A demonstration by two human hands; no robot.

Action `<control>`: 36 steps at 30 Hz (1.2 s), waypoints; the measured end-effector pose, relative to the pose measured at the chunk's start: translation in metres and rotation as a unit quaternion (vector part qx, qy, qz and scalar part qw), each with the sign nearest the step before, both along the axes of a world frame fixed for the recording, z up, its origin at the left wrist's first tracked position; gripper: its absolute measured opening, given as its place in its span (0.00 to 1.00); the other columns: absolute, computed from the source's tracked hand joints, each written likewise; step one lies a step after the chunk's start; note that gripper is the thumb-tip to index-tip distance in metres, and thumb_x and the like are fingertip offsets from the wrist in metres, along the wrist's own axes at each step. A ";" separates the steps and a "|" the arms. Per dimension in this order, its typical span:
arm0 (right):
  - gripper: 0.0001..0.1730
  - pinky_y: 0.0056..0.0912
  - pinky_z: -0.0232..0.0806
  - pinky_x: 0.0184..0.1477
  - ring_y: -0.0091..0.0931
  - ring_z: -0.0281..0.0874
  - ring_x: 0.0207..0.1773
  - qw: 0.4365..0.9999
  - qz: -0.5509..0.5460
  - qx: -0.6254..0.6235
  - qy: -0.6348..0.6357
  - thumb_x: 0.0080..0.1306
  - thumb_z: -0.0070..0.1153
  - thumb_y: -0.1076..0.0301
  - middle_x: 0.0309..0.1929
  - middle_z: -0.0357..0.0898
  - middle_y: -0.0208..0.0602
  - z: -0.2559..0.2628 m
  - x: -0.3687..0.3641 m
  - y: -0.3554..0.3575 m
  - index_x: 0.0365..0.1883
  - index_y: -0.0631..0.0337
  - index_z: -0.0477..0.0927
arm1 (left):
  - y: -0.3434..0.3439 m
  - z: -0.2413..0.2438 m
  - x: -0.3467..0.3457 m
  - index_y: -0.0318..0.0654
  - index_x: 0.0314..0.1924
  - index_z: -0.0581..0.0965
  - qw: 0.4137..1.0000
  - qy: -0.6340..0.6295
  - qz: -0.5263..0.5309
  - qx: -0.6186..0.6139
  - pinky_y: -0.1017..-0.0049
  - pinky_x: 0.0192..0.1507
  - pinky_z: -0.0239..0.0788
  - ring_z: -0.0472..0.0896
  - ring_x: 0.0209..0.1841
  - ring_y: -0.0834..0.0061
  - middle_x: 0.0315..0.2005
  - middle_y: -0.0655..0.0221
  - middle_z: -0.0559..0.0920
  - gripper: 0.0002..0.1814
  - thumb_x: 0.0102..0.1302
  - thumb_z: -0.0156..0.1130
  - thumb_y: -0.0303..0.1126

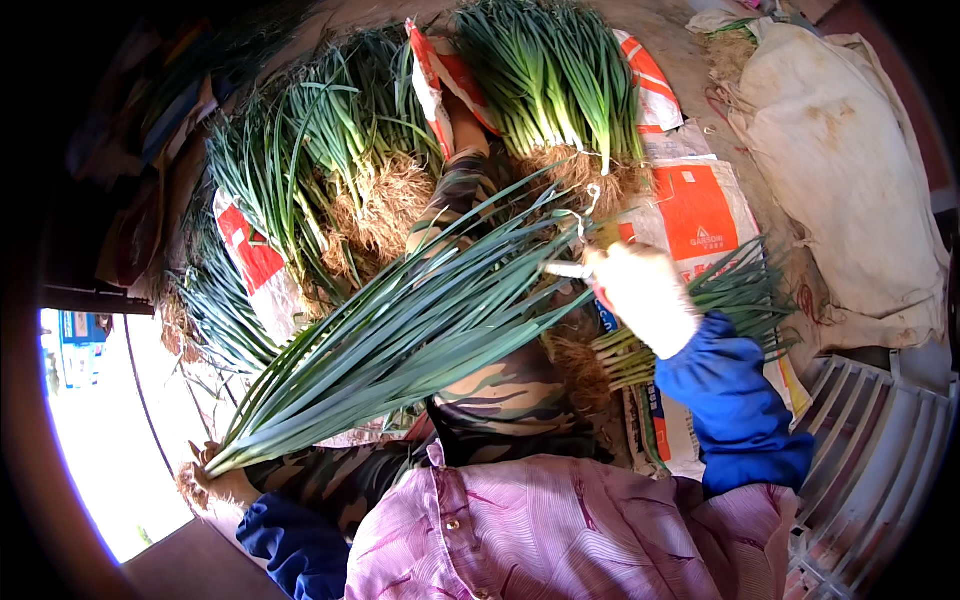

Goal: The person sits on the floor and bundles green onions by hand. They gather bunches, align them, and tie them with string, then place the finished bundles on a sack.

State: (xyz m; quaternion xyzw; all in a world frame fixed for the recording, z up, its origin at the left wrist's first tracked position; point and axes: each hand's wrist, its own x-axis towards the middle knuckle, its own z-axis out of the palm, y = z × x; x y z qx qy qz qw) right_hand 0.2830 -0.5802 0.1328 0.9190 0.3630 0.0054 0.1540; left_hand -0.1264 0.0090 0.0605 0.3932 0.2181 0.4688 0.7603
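My left hand (225, 486), at the lower left, grips a bundle of green onions (405, 322) by its root end. The long leaves stretch up and right across my camouflage trousers. My right hand (645, 289) is closed around the handle of a small metal-bladed tool (566, 269), probably a knife, at the leaf tips; its exact kind is unclear. A pale twisted tie (580, 217) shows just above that hand. Under and beside my right forearm lies another bundle of green onions (626, 360), its roots toward the left.
Large root-on green onion bunches stand at the top centre (555, 82) and upper left (360, 142). Printed red and white woven sacks (701, 210) lie beneath and around them. A big off-white cloth sack (832, 172) is at the right, above a slatted metal rack (877, 450).
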 end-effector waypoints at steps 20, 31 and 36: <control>0.19 0.18 0.60 0.18 0.17 0.67 0.16 0.412 -0.450 0.510 0.607 0.57 0.65 0.53 0.17 0.72 0.25 -0.118 -0.042 -0.112 0.34 0.59 0.78 | 0.036 -0.013 -0.018 0.30 0.59 0.69 1.000 0.017 0.004 0.003 0.62 0.53 0.65 0.75 0.46 0.61 0.33 0.56 0.79 0.31 0.56 0.59 0.37; 0.22 0.18 0.63 0.22 0.16 0.70 0.24 0.428 -0.402 0.453 0.671 0.64 0.56 0.54 0.25 0.73 0.25 -0.129 -0.005 -0.116 0.46 0.65 0.76 | 0.026 -0.007 -0.012 0.28 0.60 0.67 0.999 0.040 0.007 0.013 0.64 0.55 0.64 0.75 0.46 0.60 0.32 0.55 0.79 0.34 0.55 0.62 0.36; 0.14 0.20 0.71 0.37 0.19 0.75 0.33 0.430 -0.386 0.577 0.577 0.66 0.54 0.66 0.34 0.76 0.31 -0.125 -0.008 -0.129 0.45 0.66 0.74 | 0.044 -0.015 -0.028 0.31 0.61 0.66 0.998 0.043 -0.034 0.023 0.64 0.54 0.65 0.75 0.46 0.60 0.38 0.53 0.80 0.35 0.54 0.61 0.40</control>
